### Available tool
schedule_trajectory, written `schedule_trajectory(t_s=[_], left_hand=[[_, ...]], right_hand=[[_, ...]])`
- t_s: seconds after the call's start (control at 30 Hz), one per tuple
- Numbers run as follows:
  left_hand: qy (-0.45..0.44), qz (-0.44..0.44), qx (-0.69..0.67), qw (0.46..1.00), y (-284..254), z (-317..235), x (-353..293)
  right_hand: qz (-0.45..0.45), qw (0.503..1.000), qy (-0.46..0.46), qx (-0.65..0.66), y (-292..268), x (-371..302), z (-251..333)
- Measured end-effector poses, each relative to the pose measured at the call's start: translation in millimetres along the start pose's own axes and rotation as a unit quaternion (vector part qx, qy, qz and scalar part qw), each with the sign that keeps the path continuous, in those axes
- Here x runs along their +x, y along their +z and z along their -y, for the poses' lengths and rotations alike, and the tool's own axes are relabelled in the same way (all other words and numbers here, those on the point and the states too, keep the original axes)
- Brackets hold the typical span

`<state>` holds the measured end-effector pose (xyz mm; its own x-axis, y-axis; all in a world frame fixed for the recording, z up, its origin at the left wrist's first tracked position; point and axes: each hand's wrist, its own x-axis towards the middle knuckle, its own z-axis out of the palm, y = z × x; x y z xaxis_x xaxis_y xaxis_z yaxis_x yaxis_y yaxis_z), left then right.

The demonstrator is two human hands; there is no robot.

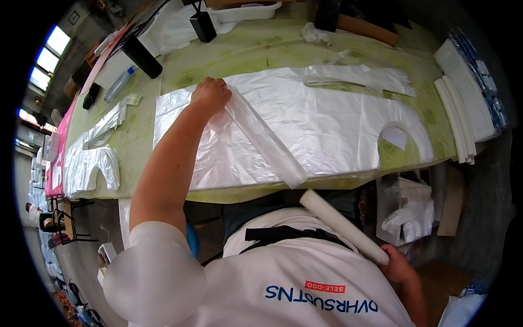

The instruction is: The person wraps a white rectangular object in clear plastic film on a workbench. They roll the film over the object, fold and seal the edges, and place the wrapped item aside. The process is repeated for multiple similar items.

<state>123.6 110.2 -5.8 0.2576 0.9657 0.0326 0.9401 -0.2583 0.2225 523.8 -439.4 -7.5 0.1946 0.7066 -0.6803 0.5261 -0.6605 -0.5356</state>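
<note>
A shiny white plastic sheet (338, 120), cut like a disposable apron with a rounded opening at its right end, lies flat across the table. My left hand (211, 97) is closed on its upper left part. From that hand a folded strip of the film runs diagonally down to the table's near edge. Low at the right, in front of my body, my right hand (399, 265) grips the lower end of a white tube (340, 222). The tube slants up to the left, its far end just short of the table edge.
A similar cut plastic piece (103, 163) lies at the table's left. Beyond are a clear bottle (119, 86), a black cylinder (141, 57) and a black box (203, 26). White rolls (456, 120) line the right edge; a bin (406, 210) with crumpled plastic stands below.
</note>
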Motion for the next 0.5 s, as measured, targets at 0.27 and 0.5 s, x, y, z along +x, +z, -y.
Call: schedule_trajectory(t_s=[0.27,0.5], left_hand=[[-0.036,-0.155,-0.396,0.904,16,-46,10],[0.35,-0.062,-0.121,0.927,13,-65,-145]], right_hand=[[-0.017,0.992,-0.01,0.128,6,6,-22],[-0.108,0.975,-0.168,0.1,-18,30,39]])
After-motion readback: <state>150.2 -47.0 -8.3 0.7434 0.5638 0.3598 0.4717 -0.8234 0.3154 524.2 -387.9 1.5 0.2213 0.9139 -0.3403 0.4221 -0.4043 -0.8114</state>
